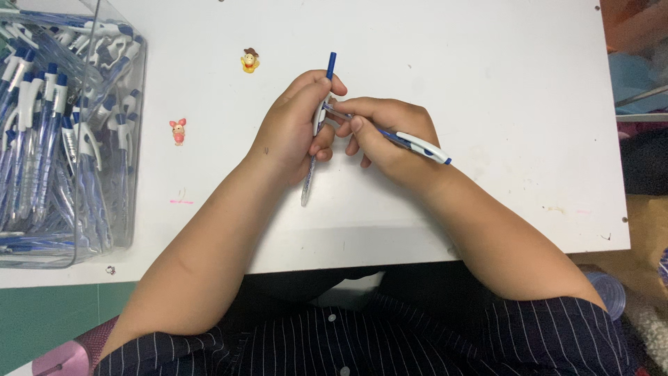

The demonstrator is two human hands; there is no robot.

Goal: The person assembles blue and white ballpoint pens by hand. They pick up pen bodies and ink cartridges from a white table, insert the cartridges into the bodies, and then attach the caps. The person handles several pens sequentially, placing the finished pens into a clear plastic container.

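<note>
White worktop (487,83) is carrying a clear bin (132,139) of blue-and-white pens at far left. Centre: left hand (292,129) is clamping an upright pen (316,132), long axis running near–far, blue end far. Right hand (390,136) is gripping a second pen (417,145) slanting right, its tip meeting the first at the left fingers. Both pens are blue and white.
</note>
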